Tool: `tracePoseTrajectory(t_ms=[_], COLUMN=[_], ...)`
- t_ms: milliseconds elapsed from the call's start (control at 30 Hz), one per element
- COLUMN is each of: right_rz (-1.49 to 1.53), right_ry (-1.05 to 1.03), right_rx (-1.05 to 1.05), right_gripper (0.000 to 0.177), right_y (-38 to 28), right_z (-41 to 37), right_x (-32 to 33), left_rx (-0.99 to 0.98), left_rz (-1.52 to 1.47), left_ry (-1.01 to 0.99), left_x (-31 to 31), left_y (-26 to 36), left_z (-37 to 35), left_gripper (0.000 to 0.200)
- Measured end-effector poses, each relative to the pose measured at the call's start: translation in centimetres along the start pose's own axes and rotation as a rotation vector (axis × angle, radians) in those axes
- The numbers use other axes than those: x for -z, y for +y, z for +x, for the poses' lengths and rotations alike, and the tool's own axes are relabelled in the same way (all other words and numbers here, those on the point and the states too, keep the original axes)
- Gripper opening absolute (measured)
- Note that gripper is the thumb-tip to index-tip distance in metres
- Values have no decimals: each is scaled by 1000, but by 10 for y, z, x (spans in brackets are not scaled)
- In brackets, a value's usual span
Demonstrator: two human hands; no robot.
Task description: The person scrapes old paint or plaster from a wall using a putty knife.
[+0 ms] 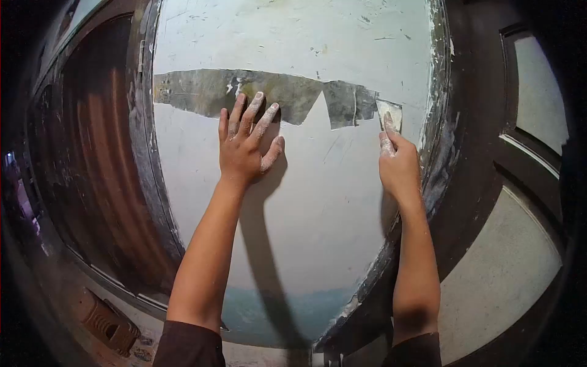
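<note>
Ahead of me is a wall [318,202] with white paint or coating, crossed by a bare grey patch [287,92] with ragged edges. My left hand [247,137] lies with spread fingers against the wall, its fingertips over the lower part of the patch. White dust coats its fingers. My right hand [398,153] grips a putty knife [389,113], its index finger stretched along the blade. The blade's wide edge meets the wall at the right end of the grey patch. Most of the knife's handle is hidden inside the hand.
A dark wooden door or panel [98,147] stands at the left. Dark framing with pale panels [501,269] lies at the right. On the floor at lower left is a brown slotted object [109,321]. A bluish band [275,312] runs along the wall's bottom.
</note>
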State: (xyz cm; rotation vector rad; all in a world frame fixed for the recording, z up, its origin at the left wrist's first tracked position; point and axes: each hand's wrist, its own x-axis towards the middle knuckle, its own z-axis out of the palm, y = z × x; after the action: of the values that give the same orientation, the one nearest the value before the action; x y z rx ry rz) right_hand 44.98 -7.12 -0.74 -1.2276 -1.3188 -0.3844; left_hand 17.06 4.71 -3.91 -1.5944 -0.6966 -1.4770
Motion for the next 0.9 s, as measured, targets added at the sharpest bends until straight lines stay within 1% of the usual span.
tracePoseTrajectory(t_ms=[33, 133, 167, 200, 267, 333, 400, 533, 600, 633, 667, 733, 767, 800, 833, 900], right_rz=[-28, -51, -16, -19, -96, 36, -39, -45, -54, -25, -26, -145, -110, -101, -87, -80], right_ry=[-57, -91, -41, -42, -89, -60, -52, -82, -126, -73, -72, -171, -94, -125, -94, -69], right_rx=[-54, -91, -45, -48, -139, -84, -65, -85, -150, -75, -76, -165, -45, -80, -44, -11], right_gripper=[33, 32, 31, 31, 33, 35, 35, 36, 35, 35, 35, 34, 34, 33, 32, 32], right_y=[-7, -13, -11, -13, -17, -12, -14, -13, -15, -14, -17, -27, -19, -27, -22, -18], right_z=[-2, 3, 1, -1, -3, 6, 2, 4, 7, 3, 0, -1, 0, 2, 2, -6], right_x=[6, 10, 8, 9, 11, 8, 11, 13, 15, 14, 14, 18, 15, 17, 14, 12], left_rx=[16, 14, 27, 28, 20, 16, 23, 11, -9, 8, 25, 26, 27, 26, -6, -3], left_rz=[3, -13, -6, -9, -15, -20, -10, 18, 15, 11, 9, 0, 14, 26, 26, 34], left_ry=[-8, 1, -17, -20, -4, 16, 5, 14, 41, 15, -5, 7, 3, -4, 33, 16], left_x=[0, 0, 1, 1, 0, -1, -1, -3, -5, -2, -1, -2, -2, -2, -5, -6], left_y=[1, 0, 2, 2, 1, 0, 1, 0, -2, 1, 2, 3, 3, 2, -2, -3], left_z=[-1, 0, -1, -2, -2, 0, -3, -4, -4, -4, -4, -4, -4, -5, -4, -5], left_gripper=[58, 57, 57, 57, 57, 58, 58, 59, 58, 58, 57, 57, 57, 58, 58, 58])
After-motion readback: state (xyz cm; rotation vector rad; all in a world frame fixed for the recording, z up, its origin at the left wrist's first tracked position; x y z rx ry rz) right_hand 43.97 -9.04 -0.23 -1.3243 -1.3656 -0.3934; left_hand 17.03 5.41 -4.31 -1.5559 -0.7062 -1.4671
